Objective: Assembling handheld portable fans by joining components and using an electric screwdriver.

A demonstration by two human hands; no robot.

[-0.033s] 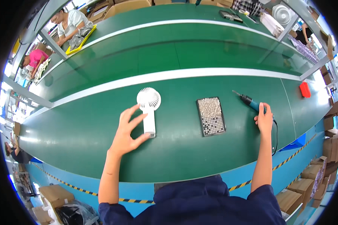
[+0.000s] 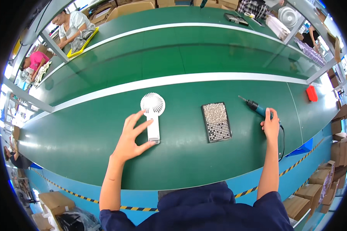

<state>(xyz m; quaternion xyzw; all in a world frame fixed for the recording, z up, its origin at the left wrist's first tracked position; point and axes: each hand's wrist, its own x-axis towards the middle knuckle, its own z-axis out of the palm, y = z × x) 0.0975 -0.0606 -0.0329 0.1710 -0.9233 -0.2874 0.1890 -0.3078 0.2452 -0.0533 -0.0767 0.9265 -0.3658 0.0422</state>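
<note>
A white handheld fan lies on the green table, its round ribbed head pointing away from me. My left hand is beside its handle, fingers spread, with the index fingertip and thumb at the handle's edge. It does not wrap round the fan. In my right hand is an electric screwdriver, its bit pointing to the far left and its cord hanging toward the table's near edge. Between my hands lies a black tray of small silvery screws, heaped in its far half and standing in a grid nearer me.
A white rail crosses behind the green table. A red bin stands at the far right. Cardboard boxes are on the floor at right. Beyond the rail, a person handles things near a yellow tray.
The whole view has shifted slightly, so the table sits a little lower in the picture. Both hands keep nearly the same pose; the fan, screw tray and screwdriver stay in place.
</note>
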